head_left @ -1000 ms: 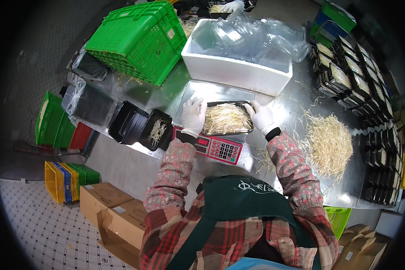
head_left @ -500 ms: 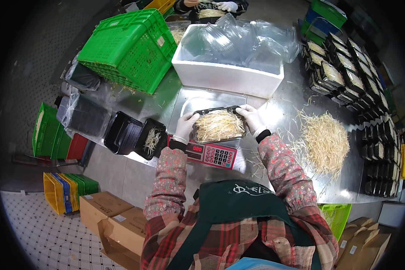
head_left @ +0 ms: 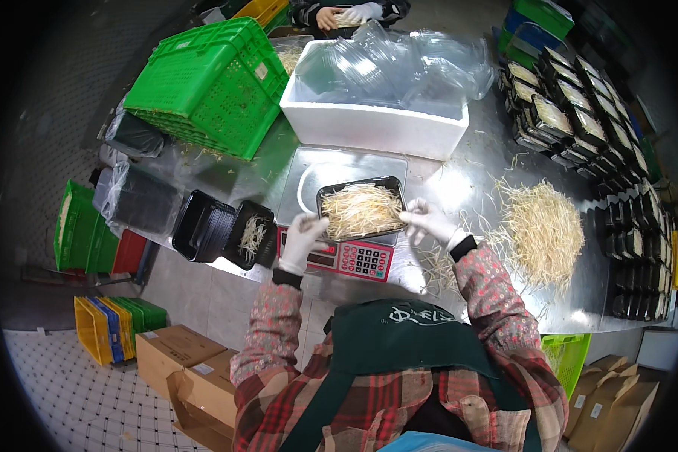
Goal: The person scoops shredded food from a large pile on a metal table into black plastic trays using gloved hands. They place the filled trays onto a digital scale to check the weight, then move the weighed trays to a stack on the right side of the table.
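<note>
A black plastic tray heaped with bean sprouts (head_left: 361, 209) rests on the metal plate of a red-framed digital scale (head_left: 365, 258). At the tray's near left corner is my white-gloved left hand (head_left: 303, 239), its fingertips by the rim and its fingers loosely apart. My right hand (head_left: 432, 224), gloved too, has its fingertips at the right rim, with the thumb and fingers spread. Neither hand is wrapped round the tray. The left hand partly covers the scale's lit display. To the right lies a loose pile of bean sprouts (head_left: 544, 235).
Beyond the scale stands a white foam box (head_left: 373, 128) of clear plastic lids. A green crate (head_left: 203, 94) is at the far left, above black trays (head_left: 202, 226), one holding some sprouts (head_left: 253, 237). Filled trays (head_left: 580, 120) are stacked right. A co-worker's hands (head_left: 346, 16) handle sprouts across the table.
The tray has come down slightly left onto the scale plate. My hands have loosened from its rim and drawn lower, the left beside the display and the right just off the corner.
</note>
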`<state>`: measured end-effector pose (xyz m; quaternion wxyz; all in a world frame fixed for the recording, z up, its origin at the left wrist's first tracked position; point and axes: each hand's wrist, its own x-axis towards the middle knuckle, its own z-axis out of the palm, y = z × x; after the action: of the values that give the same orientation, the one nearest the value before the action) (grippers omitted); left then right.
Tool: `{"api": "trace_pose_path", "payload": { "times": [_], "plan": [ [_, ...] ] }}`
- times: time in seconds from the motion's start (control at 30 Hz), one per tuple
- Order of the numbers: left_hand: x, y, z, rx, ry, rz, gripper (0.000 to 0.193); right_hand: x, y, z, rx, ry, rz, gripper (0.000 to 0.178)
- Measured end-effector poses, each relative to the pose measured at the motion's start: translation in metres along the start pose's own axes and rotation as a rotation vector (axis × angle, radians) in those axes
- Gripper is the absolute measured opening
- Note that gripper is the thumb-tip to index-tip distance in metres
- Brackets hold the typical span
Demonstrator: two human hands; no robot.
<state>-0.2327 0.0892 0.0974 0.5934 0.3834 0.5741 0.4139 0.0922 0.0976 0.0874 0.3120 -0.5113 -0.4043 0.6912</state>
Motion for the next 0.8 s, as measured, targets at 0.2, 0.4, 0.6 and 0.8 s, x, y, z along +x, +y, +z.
{"api": "trace_pose_path", "payload": {
  "times": [0.2, 0.4, 0.6, 0.8],
  "plan": [
    [-0.021, -0.026, 0.017, -0.417, -0.011, -0.062, 0.013, 0.0, 0.03, 0.014, 0.408, -0.002, -0.062, 0.018],
    [-0.013, -0.02, 0.031, -0.421, 0.107, -0.014, 0.017, 0.001, 0.022, 0.015, 0.454, 0.033, 0.012, 0.016],
    [-0.036, -0.037, 0.053, -0.579, -0.117, -0.28, 0.037, 0.005, -0.041, 0.01, -0.719, 0.23, -0.239, 0.042],
    [-0.026, -0.032, 0.103, -0.627, -0.252, -0.298, 0.052, 0.082, -0.068, 0.105, -1.313, 0.423, -1.111, 0.044]
  ]
}}
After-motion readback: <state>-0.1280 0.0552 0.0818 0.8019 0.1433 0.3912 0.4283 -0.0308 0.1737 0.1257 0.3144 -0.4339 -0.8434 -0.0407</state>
